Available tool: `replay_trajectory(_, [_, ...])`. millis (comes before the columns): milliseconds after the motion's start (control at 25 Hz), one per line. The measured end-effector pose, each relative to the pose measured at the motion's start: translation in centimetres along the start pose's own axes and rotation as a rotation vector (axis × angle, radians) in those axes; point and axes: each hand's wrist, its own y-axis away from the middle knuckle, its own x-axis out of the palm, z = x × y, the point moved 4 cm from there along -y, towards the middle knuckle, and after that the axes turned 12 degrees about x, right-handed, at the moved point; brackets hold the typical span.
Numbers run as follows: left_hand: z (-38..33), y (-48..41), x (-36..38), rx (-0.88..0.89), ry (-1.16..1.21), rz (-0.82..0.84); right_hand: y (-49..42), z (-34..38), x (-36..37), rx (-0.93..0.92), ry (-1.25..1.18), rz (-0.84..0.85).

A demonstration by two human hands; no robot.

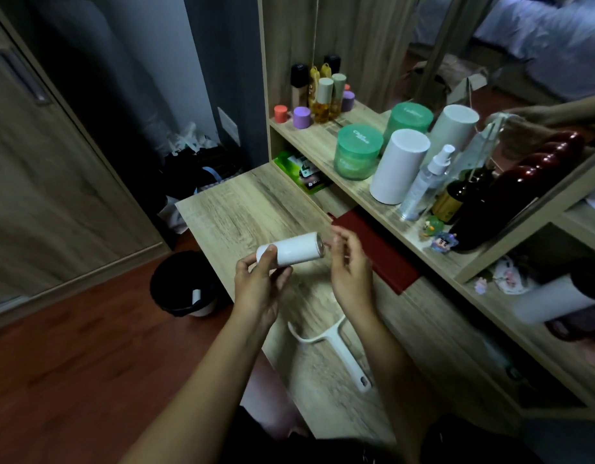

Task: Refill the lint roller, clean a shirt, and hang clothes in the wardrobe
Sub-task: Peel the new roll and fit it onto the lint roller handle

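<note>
Bin: on the floor left of the bench, a white piece inside
Left grip: fingers and thumb curled round the left end of the refill roll, held above the bench
Refill roll: white, lying sideways, core end facing right; judged light, stiff on its core, wrap likely tacky, so best held by the ends
Roller handle: white, flat on the bench, no roll fitted; judged rigid, take by the shaft
Right grip: fingers loosely bent just beside the roll's right end, holding nothing seen
Writing: pale script on the green jars, too blurred to read
</note>
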Motion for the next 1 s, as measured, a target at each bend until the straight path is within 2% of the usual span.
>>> replay_trajectory(80, [1.0,-0.5,-0.4,-0.045,0.021,-0.021,-0.1,-1.2,-0.8,0.009,0.101,-0.065])
replay_trajectory(120, [1.3,-0.8,-0.6,-0.058,0.011,-0.022,0.0,-2.4,-1.1,0.045,0.233,-0.073])
replay_trajectory(240, [1.9,-1.2,-1.1,-0.073,-0.004,-0.027,1.7,-8.1,-1.2,0.328,0.794,-0.006])
replay_trajectory(280, [1.9,-1.2,-1.1,-0.072,-0.004,-0.027,2.7,-9.6,-1.1,0.395,0.900,0.011])
replay_trajectory(360, [2.0,-1.2,-1.2,-0.070,-0.012,-0.020,4.6,-11.8,-0.9,0.452,0.947,-0.009])
replay_trajectory(480, [2.2,-1.2,-1.4,-0.065,-0.029,-0.009,5.5,-12.8,-0.7,0.541,0.868,-0.057])
replay_trajectory(600, [2.1,-1.2,-1.4,-0.088,-0.041,0.006,5.3,-12.5,-0.2,0.600,0.917,0.002])
replay_trajectory(680, [1.7,-1.3,-1.6,-0.121,-0.067,0.002,4.8,-10.8,-0.3,0.560,0.888,0.033])
replay_trajectory(840, [-0.3,-1.7,-1.9,-0.149,-0.189,0.047,2.4,-4.1,-1.4,0.232,0.692,0.157])
replay_trajectory(1000, [-1.6,-2.4,-1.2,-0.118,-0.386,0.257,0.6,1.0,-1.6,0.014,0.780,0.242])
